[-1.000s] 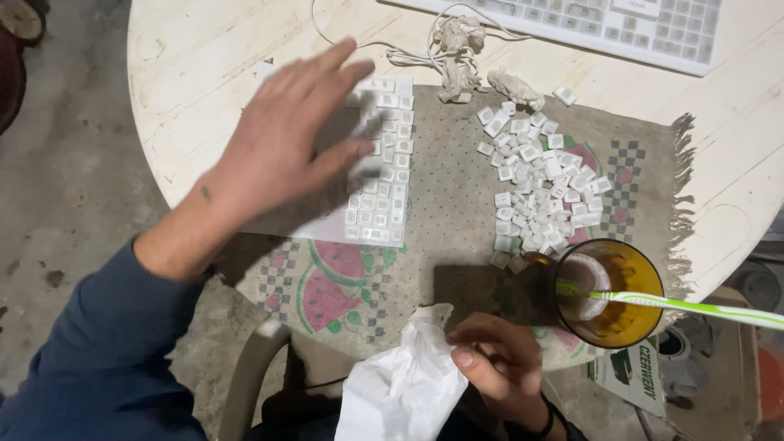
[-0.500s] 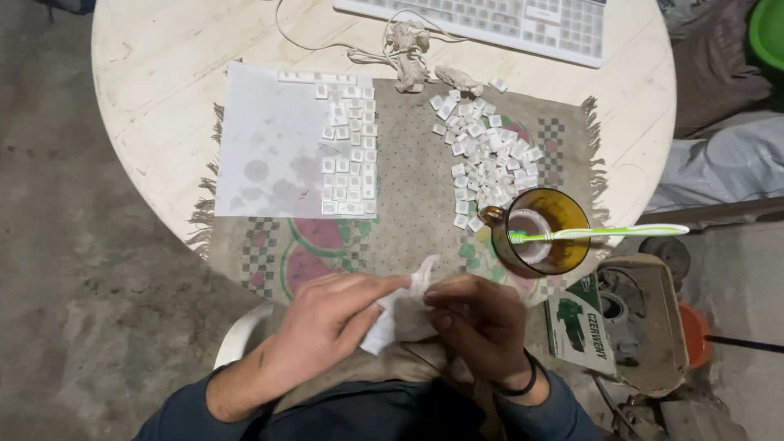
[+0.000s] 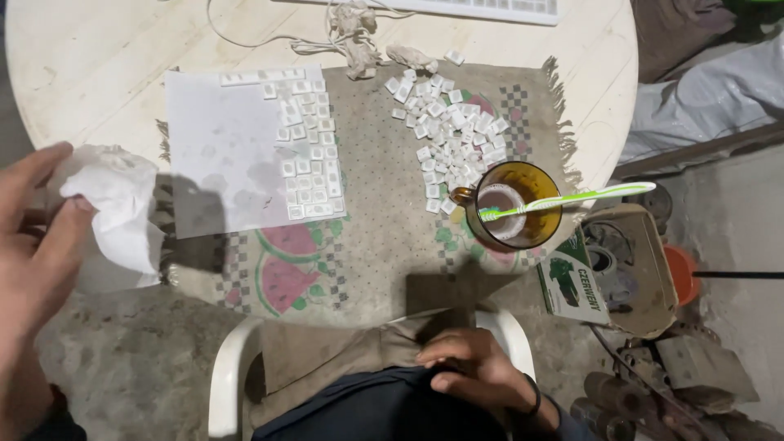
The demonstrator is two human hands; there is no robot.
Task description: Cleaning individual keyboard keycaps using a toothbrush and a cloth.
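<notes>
The left hand (image 3: 33, 245), at the table's (image 3: 90, 73) left edge, pinches a crumpled white tissue (image 3: 114, 216), judged light, soft and tear-prone, best gripped at a bunched fold, while the right hand (image 3: 474, 371) rests loosely curled and empty on the lap.

A crumpled white tissue (image 3: 114, 216), bunched into soft folds, is hanging at the left edge of the round table (image 3: 98, 73), pinched near its top by the left hand (image 3: 33, 245) and drooping down beside the fringed mat.
</notes>
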